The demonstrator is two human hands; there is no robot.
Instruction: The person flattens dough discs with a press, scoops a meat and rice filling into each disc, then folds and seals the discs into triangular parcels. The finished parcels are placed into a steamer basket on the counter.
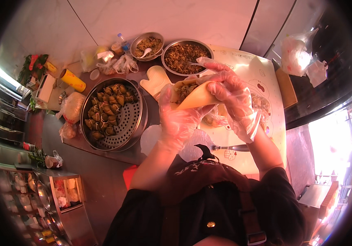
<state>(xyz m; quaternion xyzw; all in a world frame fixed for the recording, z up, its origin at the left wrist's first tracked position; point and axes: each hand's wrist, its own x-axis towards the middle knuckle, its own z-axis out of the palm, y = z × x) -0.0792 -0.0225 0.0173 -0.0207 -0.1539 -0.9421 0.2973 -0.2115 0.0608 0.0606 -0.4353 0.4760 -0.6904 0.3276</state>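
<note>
Between my two gloved hands, above the table, is a pale yellow sheet wrapper (197,97) curled around a brown chopped filling (185,91). My left hand (178,125), in a clear plastic glove, supports its left side and underside with the fingers closed round it. My right hand (232,92), gloved too, grips the right edge with bent fingers, the index finger reaching toward the far side. Just beyond the hands stands a metal bowl of dark brown filling (184,56) with a spoon in it. Below the wrapper lies a flat, round, pale disc (198,144).
To the left, a perforated steamer pot (120,133) holds several leaf-wrapped, string-tied dumplings (104,110). Behind are a smaller bowl (148,44) with a white spoon, and an oven mitt (156,81). A dark-handled knife (235,148) lies on the pale mat (275,119). Bagged food (72,107) sits further left.
</note>
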